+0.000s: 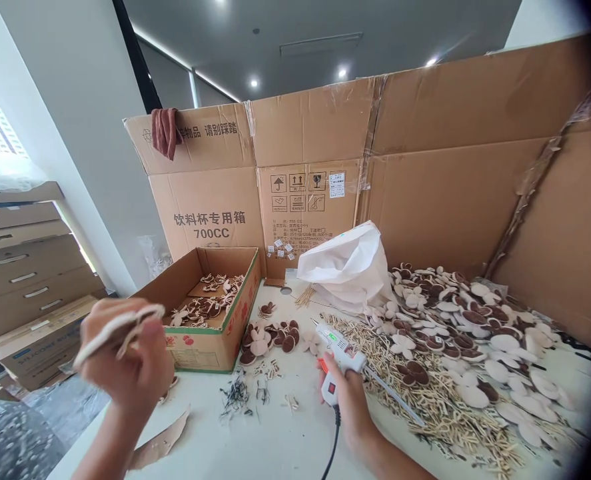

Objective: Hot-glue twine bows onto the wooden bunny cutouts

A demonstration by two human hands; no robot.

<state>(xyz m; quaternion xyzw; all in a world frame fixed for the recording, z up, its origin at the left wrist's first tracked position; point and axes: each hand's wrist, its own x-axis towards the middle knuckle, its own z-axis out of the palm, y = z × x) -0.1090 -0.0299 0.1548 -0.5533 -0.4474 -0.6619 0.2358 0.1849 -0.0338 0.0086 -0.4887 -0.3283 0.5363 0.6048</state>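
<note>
One glue gun (345, 353) within curled right fingers (336, 372); felt piece (112, 333) pinched between left fingers (150, 337).

White glue gun (344, 351), green display lit, glue stick (395, 395) poking out back, points forward-left in right hand (351, 397); cream-and-brown fabric piece (118, 332), blurred, is raised in left hand (132, 367).

White table (255, 447): open cardboard box (202, 352), white bag (365, 280), heaped brown-and-cream pieces (475, 320), short sticks (470, 437), black scraps (236, 397).
</note>
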